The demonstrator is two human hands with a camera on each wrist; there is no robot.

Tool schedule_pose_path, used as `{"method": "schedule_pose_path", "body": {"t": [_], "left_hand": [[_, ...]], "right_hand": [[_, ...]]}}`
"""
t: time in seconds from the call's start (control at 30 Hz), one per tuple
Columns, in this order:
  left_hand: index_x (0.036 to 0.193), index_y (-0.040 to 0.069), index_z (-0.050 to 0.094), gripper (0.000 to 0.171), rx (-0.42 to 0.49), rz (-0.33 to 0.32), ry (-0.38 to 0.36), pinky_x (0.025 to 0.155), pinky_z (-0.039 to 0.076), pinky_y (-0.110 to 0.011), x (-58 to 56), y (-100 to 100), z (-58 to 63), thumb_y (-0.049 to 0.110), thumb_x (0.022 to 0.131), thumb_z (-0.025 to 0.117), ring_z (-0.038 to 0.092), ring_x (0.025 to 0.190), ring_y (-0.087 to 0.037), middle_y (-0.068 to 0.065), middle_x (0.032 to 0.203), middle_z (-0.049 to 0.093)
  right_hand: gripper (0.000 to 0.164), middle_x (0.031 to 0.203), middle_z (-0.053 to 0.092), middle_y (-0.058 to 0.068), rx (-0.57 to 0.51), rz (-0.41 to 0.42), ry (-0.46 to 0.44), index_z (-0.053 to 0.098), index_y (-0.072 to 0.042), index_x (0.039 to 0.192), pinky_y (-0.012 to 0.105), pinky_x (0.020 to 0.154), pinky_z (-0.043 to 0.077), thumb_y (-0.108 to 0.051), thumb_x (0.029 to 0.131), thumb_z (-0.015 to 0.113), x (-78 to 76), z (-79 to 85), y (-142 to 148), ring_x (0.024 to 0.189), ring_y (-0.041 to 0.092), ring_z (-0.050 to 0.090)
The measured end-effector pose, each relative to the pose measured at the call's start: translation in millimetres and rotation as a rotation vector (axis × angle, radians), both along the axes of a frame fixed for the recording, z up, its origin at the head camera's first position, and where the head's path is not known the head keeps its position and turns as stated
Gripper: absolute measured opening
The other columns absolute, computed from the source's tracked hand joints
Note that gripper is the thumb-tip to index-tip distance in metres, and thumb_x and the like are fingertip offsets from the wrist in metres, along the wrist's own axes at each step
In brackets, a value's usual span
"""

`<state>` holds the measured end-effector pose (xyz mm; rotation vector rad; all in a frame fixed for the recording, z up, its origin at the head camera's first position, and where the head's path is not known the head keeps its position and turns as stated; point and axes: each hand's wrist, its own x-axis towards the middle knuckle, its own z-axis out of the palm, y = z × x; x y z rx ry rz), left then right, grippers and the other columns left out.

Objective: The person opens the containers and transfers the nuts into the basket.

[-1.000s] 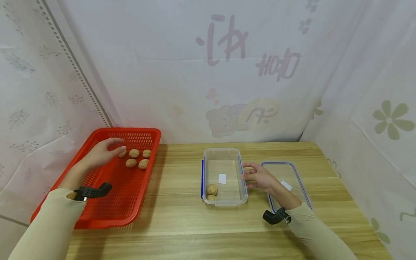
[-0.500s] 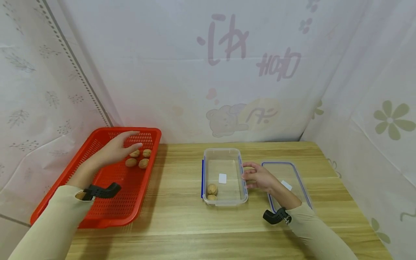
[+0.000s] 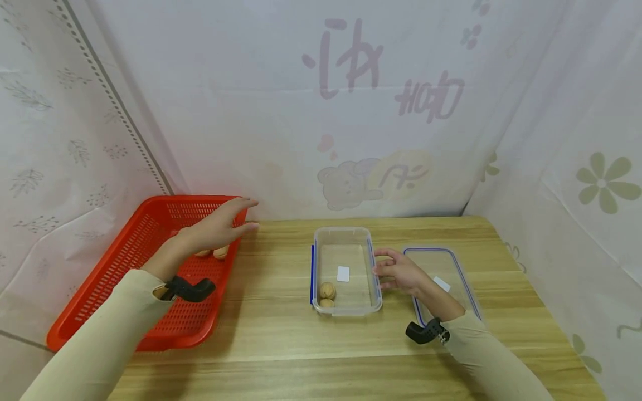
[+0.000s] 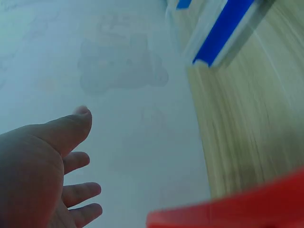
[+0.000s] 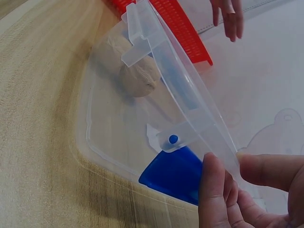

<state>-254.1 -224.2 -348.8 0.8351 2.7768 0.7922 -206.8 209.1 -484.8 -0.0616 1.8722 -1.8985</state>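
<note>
In the head view my left hand (image 3: 220, 225) hovers over the back right rim of the red basket (image 3: 185, 341), fingers stretched and thumb apart. The left wrist view shows nothing between thumb and fingers. Several walnuts (image 3: 220, 252) lie in the basket, partly hidden under the hand. A clear plastic container (image 3: 346, 311) with blue latches stands mid-table, two walnuts (image 3: 327, 290) in its near left corner. At its right wall my right hand (image 3: 398, 273) pinches the side by the rim, thumb and fingers beside a blue latch (image 5: 173, 173) in the right wrist view.
Right of the container lies a clear lid (image 3: 431, 257) with a blue seal, partly under my right forearm. A white label (image 3: 343, 274) shows on the container's floor. Printed cloth (image 3: 281, 111) hangs along the back and both sides of the wooden table (image 3: 281, 351).
My left hand has moved right, from over the walnuts in the basket to its right rim, fingers still spread. My right hand and the container have stayed in place.
</note>
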Motion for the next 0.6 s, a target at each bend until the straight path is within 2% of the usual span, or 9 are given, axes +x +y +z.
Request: {"method": "schedule_pose_path", "body": {"t": [0.23, 0.4, 0.6], "left_hand": [[0.156, -0.001, 0.035, 0.064, -0.007, -0.092, 0.004, 0.117, 0.025, -0.064, -1.9, 31.6, -3.6, 0.021, 0.103, 0.063, 0.024, 0.148, -0.048, -0.028, 0.162, 0.024], [0.154, 0.000, 0.039, 0.062, -0.037, -0.126, 0.024, 0.117, 0.027, -0.062, -1.5, 53.3, -7.2, 0.021, 0.102, 0.065, 0.026, 0.148, -0.047, -0.027, 0.161, 0.028], [0.153, 0.003, 0.043, 0.061, -0.083, -0.191, 0.050, 0.118, 0.029, -0.059, -2.1, 76.7, -11.0, 0.029, 0.102, 0.065, 0.031, 0.147, -0.043, -0.025, 0.160, 0.033]], "right_hand": [[0.055, 0.098, 0.064, 0.007, 0.000, 0.000, 0.001, 0.031, 0.007, 0.147, 0.027, 0.066, 0.059, 0.004, 0.099, 0.057, -0.6, 2.4, -1.3, 0.083, 0.013, 0.063], [0.055, 0.099, 0.064, 0.007, 0.001, 0.002, 0.005, 0.031, 0.007, 0.147, 0.027, 0.067, 0.060, 0.003, 0.099, 0.058, -0.1, 2.0, -1.4, 0.083, 0.013, 0.064], [0.056, 0.099, 0.065, 0.007, -0.002, -0.008, -0.003, 0.033, 0.006, 0.147, 0.029, 0.067, 0.060, 0.003, 0.098, 0.060, 0.2, 0.3, -0.6, 0.082, 0.014, 0.065]]}}
